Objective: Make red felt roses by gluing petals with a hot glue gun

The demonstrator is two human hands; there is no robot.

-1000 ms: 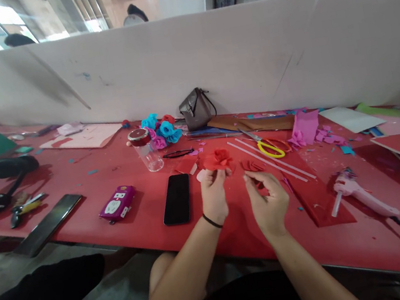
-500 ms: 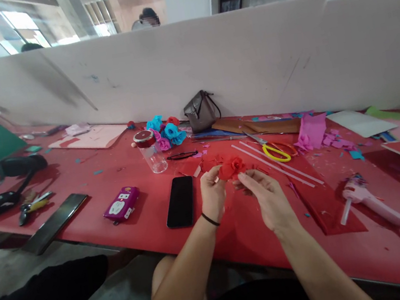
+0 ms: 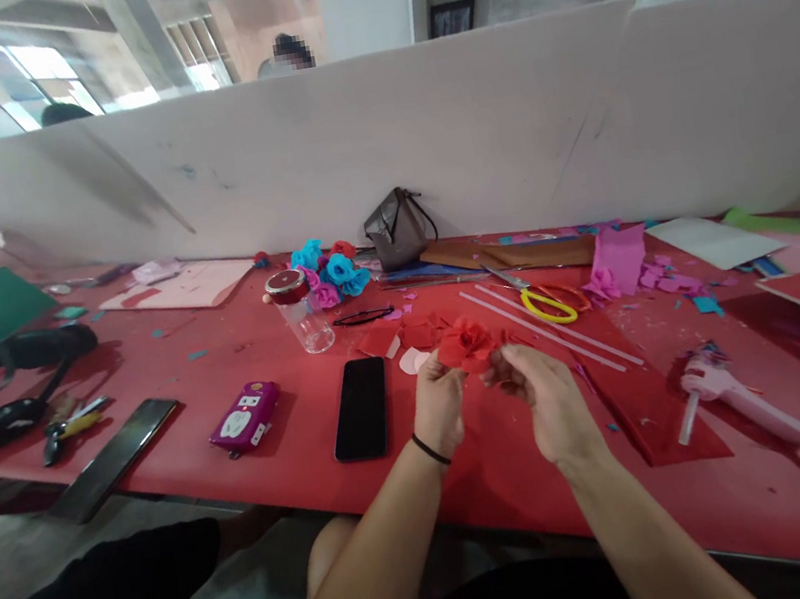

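Head view: the left hand (image 3: pixel 439 394) has its grip closed on the red flower (image 3: pixel 467 341), thumb and fingers pinching the petals at the near left edge, with little gap showing between them. The flower is held just above the desk (image 3: pixel 298 473), to the right of the phone (image 3: pixel 360 409) and slightly farther back, its bloom turned upward and its petals spread between the two hands. The right hand (image 3: pixel 550 397) is farther right of the phone, its thumb and fingertips drawn close together at the flower's right edge, the other fingers curled underneath; whether this grip pinches a petal or only touches it, I cannot tell. A dark wristband (image 3: pixel 431 449) circles the left wrist, just right of the phone. Pale pink discs (image 3: pixel 414 360) lie right of the phone's far end, near the left hand. The jar (image 3: pixel 311 326) stands upright behind the phone, a little to its left, and the bouquet (image 3: pixel 335 274) of blue, pink and red blooms lies farther behind. Left of the phone is the purple case (image 3: pixel 246 417). To the phone's right, beyond the flower, lie two pale sticks (image 3: pixel 543 331) and the yellow-handled scissors (image 3: pixel 549 304); well apart from the phone, farther right, the pink glue gun (image 3: pixel 750 398) rests on its side.
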